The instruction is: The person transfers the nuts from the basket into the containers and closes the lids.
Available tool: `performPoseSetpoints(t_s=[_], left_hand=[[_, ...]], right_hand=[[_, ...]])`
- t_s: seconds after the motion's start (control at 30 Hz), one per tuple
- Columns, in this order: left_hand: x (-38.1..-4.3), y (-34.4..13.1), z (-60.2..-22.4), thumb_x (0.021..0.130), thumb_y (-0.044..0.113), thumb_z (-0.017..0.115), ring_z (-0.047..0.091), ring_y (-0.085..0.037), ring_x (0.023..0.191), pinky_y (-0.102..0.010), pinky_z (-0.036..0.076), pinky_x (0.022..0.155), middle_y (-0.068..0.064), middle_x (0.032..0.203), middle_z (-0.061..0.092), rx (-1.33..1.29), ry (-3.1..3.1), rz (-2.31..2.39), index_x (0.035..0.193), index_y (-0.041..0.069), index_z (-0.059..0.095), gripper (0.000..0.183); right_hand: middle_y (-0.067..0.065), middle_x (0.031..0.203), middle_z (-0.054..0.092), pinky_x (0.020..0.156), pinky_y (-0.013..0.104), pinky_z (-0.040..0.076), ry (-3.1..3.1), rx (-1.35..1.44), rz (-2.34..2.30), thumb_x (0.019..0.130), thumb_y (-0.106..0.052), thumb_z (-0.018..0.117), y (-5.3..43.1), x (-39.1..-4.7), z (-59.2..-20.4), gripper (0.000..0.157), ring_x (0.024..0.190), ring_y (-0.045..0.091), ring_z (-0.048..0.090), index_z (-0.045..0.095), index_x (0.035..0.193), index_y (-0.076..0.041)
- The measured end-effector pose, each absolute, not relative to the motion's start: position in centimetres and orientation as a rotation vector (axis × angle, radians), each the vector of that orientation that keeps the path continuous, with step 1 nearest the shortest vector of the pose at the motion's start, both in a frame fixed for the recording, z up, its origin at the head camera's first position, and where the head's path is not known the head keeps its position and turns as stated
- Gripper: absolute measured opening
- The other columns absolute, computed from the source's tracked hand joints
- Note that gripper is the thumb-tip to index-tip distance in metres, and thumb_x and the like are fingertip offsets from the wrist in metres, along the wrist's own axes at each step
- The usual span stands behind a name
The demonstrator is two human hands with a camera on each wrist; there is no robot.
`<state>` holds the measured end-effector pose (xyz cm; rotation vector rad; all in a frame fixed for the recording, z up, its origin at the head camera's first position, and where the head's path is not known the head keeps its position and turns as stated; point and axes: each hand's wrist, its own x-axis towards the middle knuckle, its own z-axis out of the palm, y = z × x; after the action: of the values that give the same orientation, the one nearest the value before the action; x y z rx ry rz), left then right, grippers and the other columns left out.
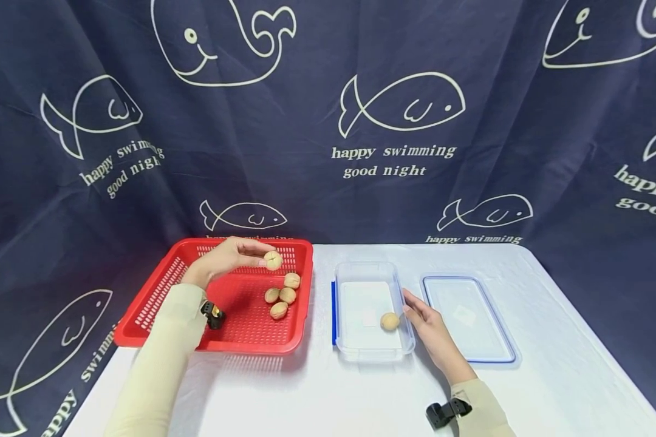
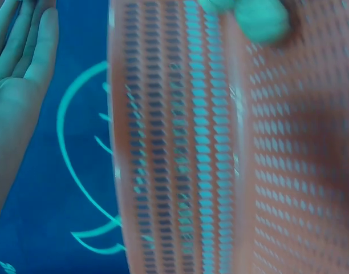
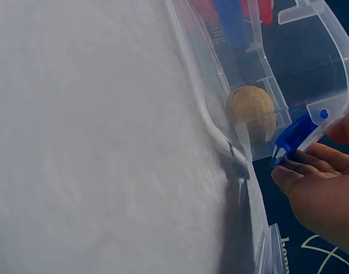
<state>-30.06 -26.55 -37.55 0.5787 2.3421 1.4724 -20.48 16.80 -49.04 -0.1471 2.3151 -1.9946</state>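
Nearest the camera are two pale sleeves (image 1: pixel 158 358), each with a small black camera (image 1: pixel 443 416) at the wrist. The left hand (image 1: pixel 226 258) pinches a walnut (image 1: pixel 273 261) between thumb and fingertips above the red basket (image 1: pixel 240 303); that grip probably suits something small and round. Four loose walnuts (image 1: pixel 288 295) sit toward the basket's right side, where its raised walls stop them rolling off. The right hand (image 1: pixel 432 331) holds the clear box (image 1: pixel 355 303) by its side, thumb and bent fingers at the edge — likely to steady so light a tub. One nut (image 1: pixel 390 321) lies inside, near that hand. The lid (image 1: pixel 486 328) rests flat on the table (image 1: pixel 279 394) to the right, leaving the box's top uncovered.

The right wrist view shows a blue flap (image 3: pixel 297 134) at the fingers, not visible from the head. The left wrist view brings the basket's slotted wall (image 2: pixel 203 137) close — but not the pinched walnut, which only the head view shows.
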Motion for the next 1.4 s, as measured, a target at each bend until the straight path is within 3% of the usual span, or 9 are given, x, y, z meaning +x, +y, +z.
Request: performPoseSetpoints(t_s=[0.23,0.9,1.1,1.4], left_hand=[[-29.2,-24.1,-35.8,0.074,0.013,0.071,0.057,-0.018,0.102,-0.027,0.046,0.085,-0.005,0.11,0.062,0.659,2.33,1.644,0.115,0.011,0.059,0.043],[-24.1,-14.7,-32.2,0.074,0.006,0.069,0.057,-0.025,0.097,-0.03,0.047,0.082,-0.008,0.106,0.063,0.721,2.087,2.174,0.113,0.006,0.06,0.04],[-22.5,-11.7,-32.5,0.072,0.012,0.072,0.056,-0.023,0.099,-0.029,0.046,0.084,-0.005,0.105,0.063,0.607,2.085,2.215,0.111,0.011,0.062,0.041],[-21.2,-8.0,-34.7,0.074,0.01,0.071,0.056,-0.02,0.1,-0.029,0.045,0.087,-0.006,0.103,0.064,0.471,2.034,2.241,0.11,0.009,0.063,0.037]], right_hand=[[0.009,0.142,0.028,0.103,0.028,0.02,2.323,-0.167,-2.001,0.092,-0.029,0.047,16.8,-20.5,-49.2,0.052,0.13,0.022,0.022,0.031,0.137,-0.009],[0.009,0.142,0.028,0.104,0.028,0.019,2.308,-0.163,-2.018,0.092,-0.025,0.046,16.7,-20.4,-48.8,0.049,0.131,0.02,0.022,0.032,0.137,-0.01],[0.006,0.142,0.028,0.103,0.026,0.021,2.318,-0.126,-2.004,0.092,-0.027,0.046,16.7,-20.4,-48.9,0.049,0.131,0.019,0.022,0.032,0.137,-0.013],[0.004,0.143,0.027,0.103,0.026,0.022,2.328,-0.111,-1.993,0.092,-0.028,0.046,16.7,-20.4,-49.0,0.049,0.131,0.018,0.022,0.032,0.137,-0.014]])
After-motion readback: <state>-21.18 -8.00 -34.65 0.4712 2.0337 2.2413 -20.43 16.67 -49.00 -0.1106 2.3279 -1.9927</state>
